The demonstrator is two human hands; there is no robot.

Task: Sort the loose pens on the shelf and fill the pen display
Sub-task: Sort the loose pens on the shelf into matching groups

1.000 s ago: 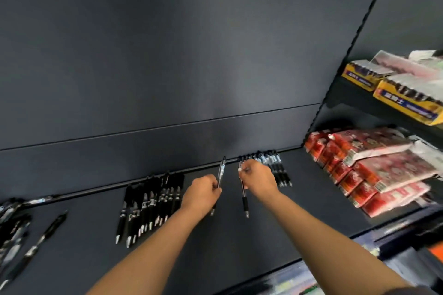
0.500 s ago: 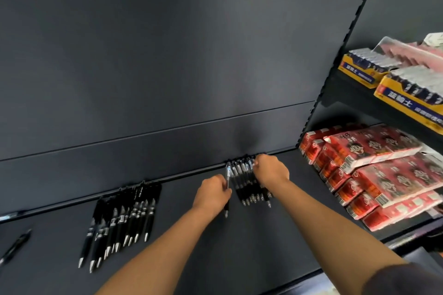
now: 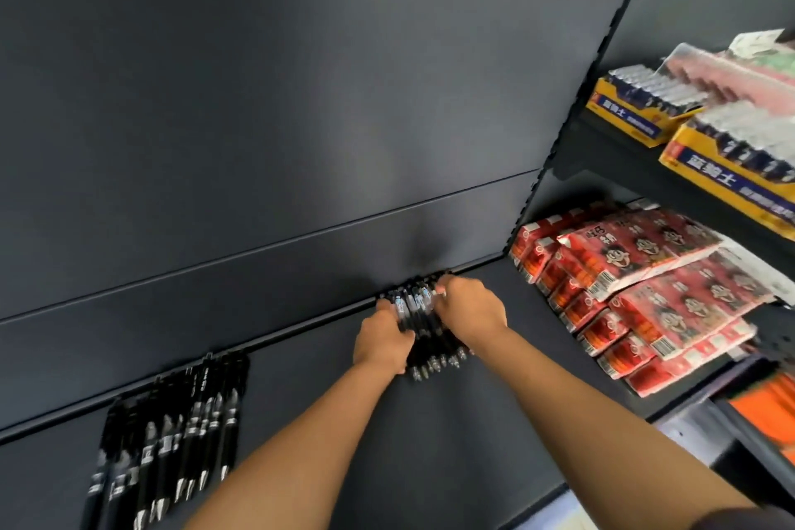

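A row of several black click pens lies against the back of the dark shelf, tips pointing toward me. My left hand presses on the row's left side and my right hand on its right side, squeezing the pens between them. Part of the row is hidden under my fingers. A second, separate row of black pens lies at the lower left of the shelf, touched by neither hand.
Red snack packs are stacked on the neighbouring shelf to the right. Above them stand yellow boxes of batteries. The dark back panel rises behind the pens. Orange items show at the lower right.
The single pens each hand held a second ago have joined the right-hand row. Both hands now close on that row from either side. The view has shifted right, so the left row appears lower left.
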